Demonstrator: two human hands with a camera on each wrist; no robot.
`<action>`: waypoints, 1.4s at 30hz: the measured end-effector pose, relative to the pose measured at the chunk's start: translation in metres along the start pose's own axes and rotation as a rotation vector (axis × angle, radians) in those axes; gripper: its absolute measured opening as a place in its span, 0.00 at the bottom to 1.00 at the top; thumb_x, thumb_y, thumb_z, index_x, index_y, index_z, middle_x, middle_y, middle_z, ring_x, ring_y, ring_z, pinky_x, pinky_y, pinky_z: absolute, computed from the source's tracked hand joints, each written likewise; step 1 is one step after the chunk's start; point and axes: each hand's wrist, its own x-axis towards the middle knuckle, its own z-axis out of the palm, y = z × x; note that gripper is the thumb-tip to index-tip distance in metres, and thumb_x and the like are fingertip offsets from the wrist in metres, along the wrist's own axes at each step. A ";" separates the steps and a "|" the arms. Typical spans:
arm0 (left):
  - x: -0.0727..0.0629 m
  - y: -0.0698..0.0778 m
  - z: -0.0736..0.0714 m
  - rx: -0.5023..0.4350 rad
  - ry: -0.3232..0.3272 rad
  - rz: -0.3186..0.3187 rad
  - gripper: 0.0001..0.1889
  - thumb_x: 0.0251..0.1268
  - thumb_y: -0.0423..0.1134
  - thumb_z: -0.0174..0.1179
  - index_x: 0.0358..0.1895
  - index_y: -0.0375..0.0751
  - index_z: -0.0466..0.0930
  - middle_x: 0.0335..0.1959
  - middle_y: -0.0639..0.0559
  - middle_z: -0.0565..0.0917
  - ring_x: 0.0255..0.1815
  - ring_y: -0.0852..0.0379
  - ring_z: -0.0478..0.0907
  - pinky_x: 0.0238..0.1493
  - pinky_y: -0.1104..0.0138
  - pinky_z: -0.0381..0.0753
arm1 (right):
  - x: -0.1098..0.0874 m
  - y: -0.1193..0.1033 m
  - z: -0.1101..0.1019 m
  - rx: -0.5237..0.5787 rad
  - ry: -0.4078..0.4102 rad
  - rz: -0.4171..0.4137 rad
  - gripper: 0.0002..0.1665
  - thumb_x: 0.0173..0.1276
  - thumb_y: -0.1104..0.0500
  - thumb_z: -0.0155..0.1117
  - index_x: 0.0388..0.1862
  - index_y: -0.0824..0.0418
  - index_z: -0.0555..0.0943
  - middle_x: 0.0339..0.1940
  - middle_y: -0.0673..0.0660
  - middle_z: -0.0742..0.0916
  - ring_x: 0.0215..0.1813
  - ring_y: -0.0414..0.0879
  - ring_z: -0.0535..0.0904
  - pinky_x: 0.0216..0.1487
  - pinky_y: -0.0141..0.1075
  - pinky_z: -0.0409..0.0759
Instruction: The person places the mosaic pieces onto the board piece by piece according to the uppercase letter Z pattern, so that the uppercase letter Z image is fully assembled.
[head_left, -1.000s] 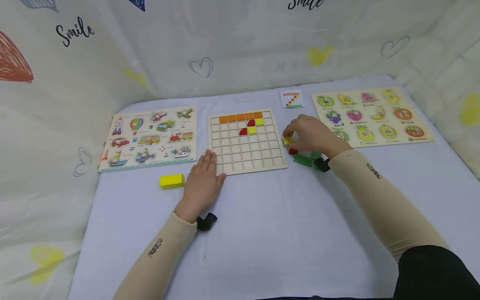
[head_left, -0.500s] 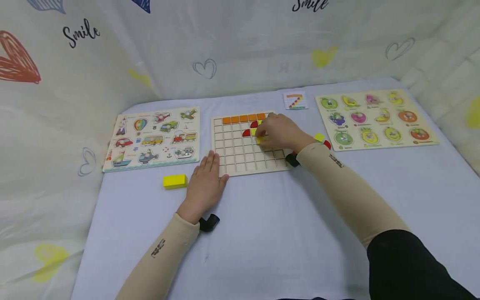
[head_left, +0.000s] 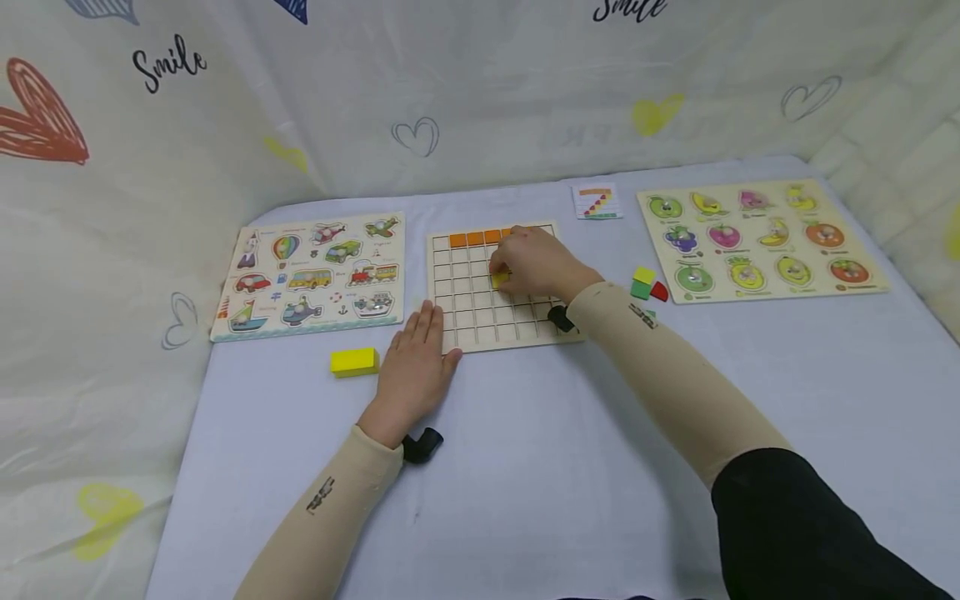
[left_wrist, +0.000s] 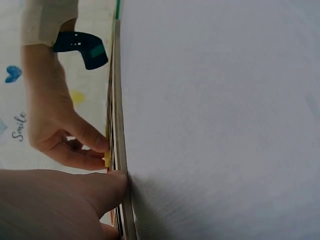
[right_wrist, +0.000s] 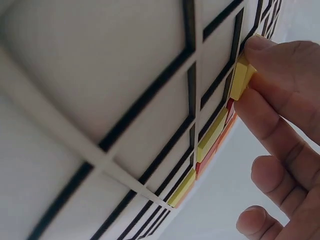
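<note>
My right hand (head_left: 538, 265) pinches a yellow square tile (right_wrist: 241, 79) between thumb and fingers, right at the surface of a wooden grid board (head_left: 482, 318). Orange tiles (head_left: 475, 240) line the board's top row. In the right wrist view, two yellow tiles (right_wrist: 212, 132) and red pieces (right_wrist: 230, 109) sit in cells behind the pinched tile; the hand hides much of them in the head view. My left hand (head_left: 412, 367) lies with straight fingers along the board's lower left corner, its thumb against the front edge in the left wrist view.
A yellow block (head_left: 355, 362) lies left of my left hand. Loose yellow (head_left: 643, 275), green (head_left: 641, 290) and red (head_left: 659, 291) pieces lie beyond my right wrist. A pattern card (head_left: 597, 202) stands behind. Vehicle (head_left: 300, 332) and fruit (head_left: 780, 291) puzzle boards flank the grid.
My right hand took a yellow tile from the loose pieces at the right and carried it left onto the grid board. My left hand stays at the board's corner.
</note>
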 end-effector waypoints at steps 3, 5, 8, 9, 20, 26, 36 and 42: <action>0.000 0.000 0.000 0.002 0.001 -0.002 0.41 0.83 0.54 0.49 0.85 0.36 0.44 0.88 0.41 0.45 0.88 0.40 0.47 0.86 0.44 0.52 | 0.001 0.000 0.000 0.010 0.006 -0.010 0.14 0.65 0.56 0.76 0.49 0.54 0.92 0.49 0.51 0.92 0.53 0.51 0.79 0.72 0.48 0.73; 0.000 0.000 0.000 0.004 0.004 -0.002 0.41 0.82 0.54 0.49 0.85 0.36 0.44 0.88 0.41 0.45 0.88 0.40 0.47 0.86 0.44 0.53 | 0.002 0.001 0.001 0.012 0.010 -0.016 0.14 0.65 0.56 0.76 0.49 0.54 0.92 0.49 0.51 0.92 0.52 0.51 0.79 0.72 0.48 0.73; 0.000 0.000 0.000 0.004 0.006 -0.003 0.41 0.82 0.54 0.49 0.85 0.36 0.44 0.88 0.41 0.45 0.88 0.40 0.48 0.85 0.44 0.53 | 0.002 0.000 0.001 0.012 0.012 -0.024 0.13 0.65 0.56 0.77 0.48 0.54 0.91 0.48 0.52 0.92 0.52 0.51 0.80 0.72 0.48 0.72; 0.000 0.000 0.000 0.003 0.006 -0.002 0.41 0.82 0.54 0.50 0.85 0.36 0.45 0.88 0.41 0.46 0.88 0.40 0.48 0.85 0.44 0.53 | 0.002 0.000 0.001 0.011 0.011 -0.024 0.13 0.65 0.55 0.77 0.48 0.54 0.91 0.48 0.52 0.92 0.52 0.51 0.80 0.73 0.49 0.72; 0.002 0.001 0.000 0.014 -0.009 -0.009 0.42 0.82 0.56 0.49 0.85 0.37 0.43 0.88 0.42 0.44 0.88 0.40 0.46 0.86 0.44 0.51 | -0.021 0.017 -0.006 0.084 -0.023 0.072 0.12 0.69 0.54 0.74 0.49 0.55 0.91 0.48 0.52 0.91 0.54 0.51 0.80 0.66 0.47 0.77; 0.001 0.000 -0.002 -0.001 -0.024 -0.012 0.42 0.82 0.55 0.49 0.85 0.37 0.42 0.88 0.41 0.44 0.88 0.40 0.45 0.86 0.43 0.50 | -0.046 0.033 -0.011 0.110 -0.080 0.135 0.09 0.67 0.54 0.75 0.45 0.55 0.91 0.42 0.52 0.91 0.49 0.50 0.80 0.59 0.45 0.79; 0.001 -0.002 -0.002 0.002 -0.013 -0.002 0.42 0.82 0.54 0.49 0.85 0.34 0.43 0.88 0.39 0.44 0.88 0.39 0.45 0.86 0.43 0.51 | -0.087 0.059 -0.015 0.108 -0.129 0.171 0.12 0.62 0.55 0.78 0.44 0.55 0.90 0.43 0.51 0.91 0.50 0.50 0.80 0.61 0.48 0.79; 0.000 -0.001 -0.001 0.004 -0.003 0.012 0.42 0.82 0.53 0.50 0.84 0.33 0.44 0.87 0.38 0.45 0.88 0.38 0.46 0.85 0.43 0.52 | -0.106 0.070 -0.015 0.101 -0.132 0.194 0.09 0.61 0.57 0.79 0.41 0.54 0.90 0.41 0.50 0.91 0.49 0.49 0.81 0.58 0.48 0.80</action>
